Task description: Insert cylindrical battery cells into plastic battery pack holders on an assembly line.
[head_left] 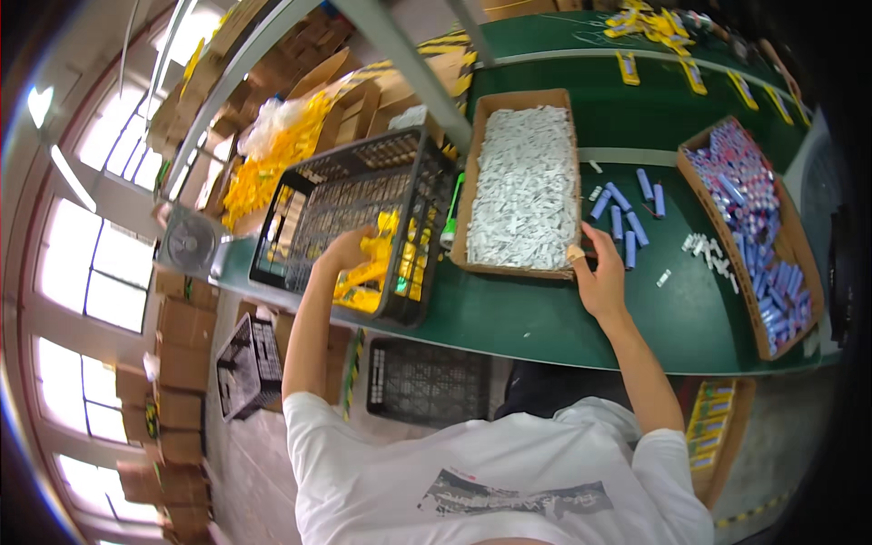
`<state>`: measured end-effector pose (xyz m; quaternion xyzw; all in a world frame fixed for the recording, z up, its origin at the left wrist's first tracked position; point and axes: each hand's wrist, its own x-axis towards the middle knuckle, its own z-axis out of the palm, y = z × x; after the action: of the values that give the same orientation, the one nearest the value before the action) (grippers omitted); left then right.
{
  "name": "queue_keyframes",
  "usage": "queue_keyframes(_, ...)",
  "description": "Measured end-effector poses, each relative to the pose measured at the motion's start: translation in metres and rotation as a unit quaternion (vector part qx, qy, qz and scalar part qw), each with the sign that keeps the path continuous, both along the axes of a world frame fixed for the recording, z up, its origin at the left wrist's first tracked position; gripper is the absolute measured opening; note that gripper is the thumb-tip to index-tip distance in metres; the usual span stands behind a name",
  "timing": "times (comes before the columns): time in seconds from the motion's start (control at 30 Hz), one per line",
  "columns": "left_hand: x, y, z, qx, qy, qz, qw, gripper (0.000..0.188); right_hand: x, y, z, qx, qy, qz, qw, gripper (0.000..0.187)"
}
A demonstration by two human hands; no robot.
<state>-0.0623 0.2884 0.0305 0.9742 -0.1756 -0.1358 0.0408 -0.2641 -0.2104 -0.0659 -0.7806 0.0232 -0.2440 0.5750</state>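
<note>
My left hand (345, 252) reaches into a black plastic crate (420, 182), its fingers bent around a yellow plastic piece (368, 271) among others heaped at the crate's right end. The fingertips are partly hidden there. At the near right corner of a cardboard box (461, 227) full of small white pieces (522, 191), my right hand (601, 282) rests with thumb and index finger apart. A tan covering sits on a fingertip of that hand. Several blue-purple cylindrical cells (618, 195) lie on the green table just beyond it.
On the right stands a long cardboard tray (767, 263) of blue cylinders, with loose white pieces (713, 254) beside it. Yellow parts (649, 27) hang along the raised shelf at the back. A metal post rises behind the crate. Another black crate (427, 381) is under the table (509, 331).
</note>
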Motion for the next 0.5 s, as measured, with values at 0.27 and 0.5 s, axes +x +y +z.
queue_keyframes(0.27, -0.02, -0.01, 0.054, -0.149, -0.268, 0.014, 0.952, 0.025, -0.016, -0.015, 0.034, 0.051, -0.112, 0.022, 0.992, 0.034)
queue_keyframes(0.5, -0.113, -0.102, 0.116, -0.57, -0.245, 0.171, 0.766, 0.058, -0.077, -0.092, 0.032, -0.137, 0.102, -0.18, 0.969, 0.041)
